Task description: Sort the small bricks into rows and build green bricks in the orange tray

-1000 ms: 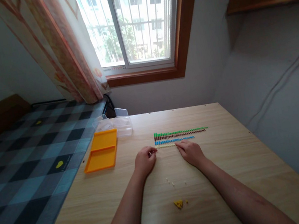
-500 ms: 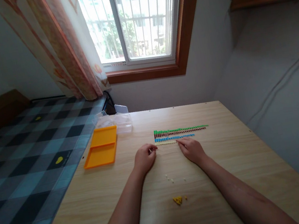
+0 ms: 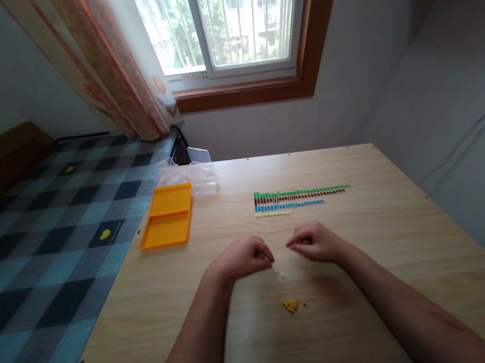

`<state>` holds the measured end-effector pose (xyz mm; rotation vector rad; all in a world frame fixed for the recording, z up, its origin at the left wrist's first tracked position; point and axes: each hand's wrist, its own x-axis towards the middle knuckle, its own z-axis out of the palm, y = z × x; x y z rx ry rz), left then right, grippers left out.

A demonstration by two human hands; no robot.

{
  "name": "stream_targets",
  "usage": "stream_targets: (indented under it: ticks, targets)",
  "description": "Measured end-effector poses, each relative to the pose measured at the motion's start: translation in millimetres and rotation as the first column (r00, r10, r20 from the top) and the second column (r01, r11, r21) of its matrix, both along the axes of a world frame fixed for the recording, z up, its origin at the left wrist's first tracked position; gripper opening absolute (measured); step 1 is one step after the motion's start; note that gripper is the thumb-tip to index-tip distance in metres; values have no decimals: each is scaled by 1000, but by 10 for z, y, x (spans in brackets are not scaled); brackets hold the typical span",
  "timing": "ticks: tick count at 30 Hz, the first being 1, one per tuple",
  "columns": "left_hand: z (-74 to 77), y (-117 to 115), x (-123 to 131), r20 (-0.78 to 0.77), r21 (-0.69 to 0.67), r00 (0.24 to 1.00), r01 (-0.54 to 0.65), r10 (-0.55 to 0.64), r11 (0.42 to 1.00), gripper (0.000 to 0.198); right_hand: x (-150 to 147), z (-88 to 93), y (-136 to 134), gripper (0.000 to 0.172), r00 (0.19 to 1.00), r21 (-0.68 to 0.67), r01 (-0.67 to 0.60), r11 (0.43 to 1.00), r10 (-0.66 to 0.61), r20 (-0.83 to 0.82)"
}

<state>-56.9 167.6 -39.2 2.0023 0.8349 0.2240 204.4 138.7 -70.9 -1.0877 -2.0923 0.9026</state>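
Above the wooden table, my left hand [image 3: 247, 256] is closed in a pinch, its fingertips right by the small pale-yellow pieces [image 3: 282, 275]. Whatever those fingers hold is too small to make out. Across a short gap, my right hand [image 3: 316, 242] points inward with thumb and forefinger close together; any piece between them cannot be seen. Beyond both hands lie rows of tiny blocks: a green row [image 3: 277, 194], a dark brown row [image 3: 290, 197], a blue row [image 3: 288, 205] and a shorter pale-yellow row [image 3: 273, 214]. Nearer me is a small heap of deeper yellow pieces [image 3: 291, 305].
An open orange tray [image 3: 166, 215] lies at the table's left, with clear plastic boxes [image 3: 202, 179] behind it. A bed with a checked cover [image 3: 100, 200] borders the left edge. The window [image 3: 242, 19] and wall are beyond the far edge.
Both hands have come back from the pale-yellow row toward the loose pale pieces nearer me. The row now shows uncovered. The view has tilted down slightly.
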Motion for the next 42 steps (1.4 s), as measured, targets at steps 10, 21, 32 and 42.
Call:
stream_targets:
  ticks: [10,21,32,42]
  targets:
    - [-6,-24,22,13,88,1000,27,-29,996,14,-24,38,7,18,995,-72,-95,993,94,-12]
    - [-36,-52,84,-57,266,997,-30,47,964,19,-141,136,-152,19,949,-10,-286,958,285,137]
    - [-136,0,99,-73,373,990,-85,120,924,16,-226,103,-157,22,923,58,-310,949,286,258]
    - [-159,7,98,-57,379,990,-98,129,920,16,-236,141,-173,19,922,57,-300,952,274,272]
